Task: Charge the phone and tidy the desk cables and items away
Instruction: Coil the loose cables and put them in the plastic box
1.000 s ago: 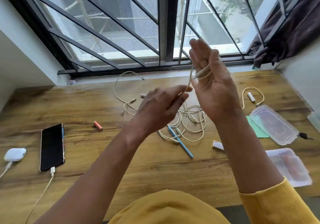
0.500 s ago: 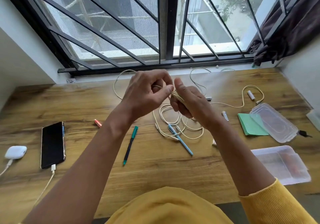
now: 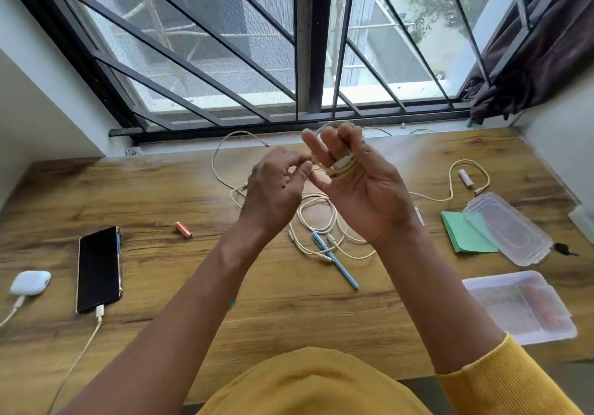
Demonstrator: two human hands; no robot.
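My right hand [image 3: 363,196] is raised over the desk, palm towards me, with a cream cable [image 3: 340,168] wound in a small coil round its fingers. My left hand [image 3: 276,186] is just left of the coil, its fingertips curled and pinching the cable's strand; motion blur hides the exact grip. More cream cables [image 3: 321,218] lie tangled on the desk below my hands. The black phone [image 3: 99,268] lies at the left with a white charging plug [image 3: 99,311] in its near end.
A white earbuds case [image 3: 30,282] sits left of the phone, with a cord in it. On the wooden desk [image 3: 160,196] lie an orange battery [image 3: 184,230] and a blue pen [image 3: 334,258]. At the right are green notes [image 3: 463,233], a clear lid [image 3: 508,228] and a clear box [image 3: 517,305].
Both hands have risen from low over the tangle. My right hand has opened palm-up with more cable wound round its fingers. The green pen is now hidden under my left arm.
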